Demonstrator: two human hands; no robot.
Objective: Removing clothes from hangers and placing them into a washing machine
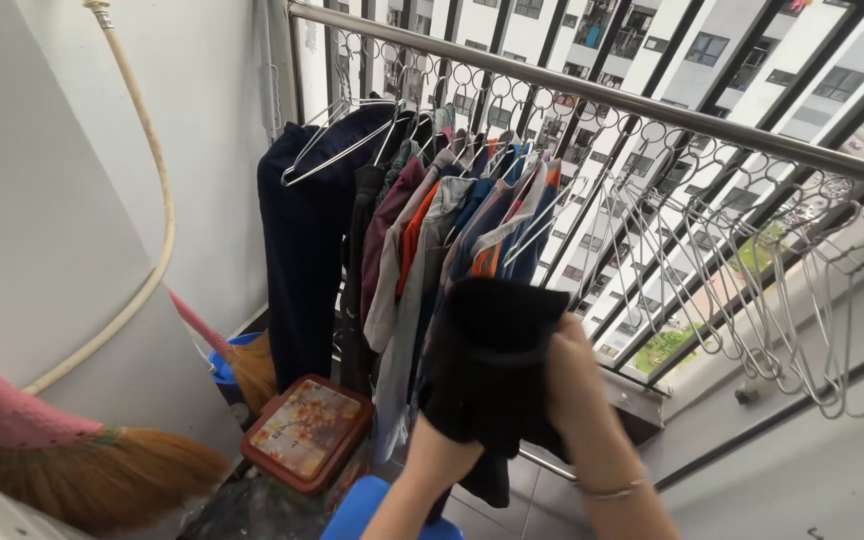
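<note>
The black garment (492,370) is hanging in front of the person, at the lower middle of the view, just before the row of hung clothes (432,240). Its long axis is running up and down: the top edge is near the coloured shirts, and the bottom end is drooping toward the floor tiles. The cloth is bunched and folded, so I cannot tell what kind of garment it is.

Both hands are at the garment. The right hand (574,375) is gripping its right edge; the fingers are going behind the cloth and are closed on it, while the back of the hand is facing the camera. A thin bracelet (610,490) is sitting on that wrist. The left hand (439,440) is coming up from below and seems to be going inside or under the cloth, which is covering it like a sleeve. Its fingers are hidden, so I cannot tell if they are apart or together. The garment is lying between the two hands, to the left of the right fingers and over the left ones.

Behind, the clothes are hanging on wire hangers from the metal rail (592,95). More empty hangers (752,280) are hanging to the right, well apart from the hands. Below left, a square tin (304,430) and a broom (102,470) are resting near the wall.
</note>
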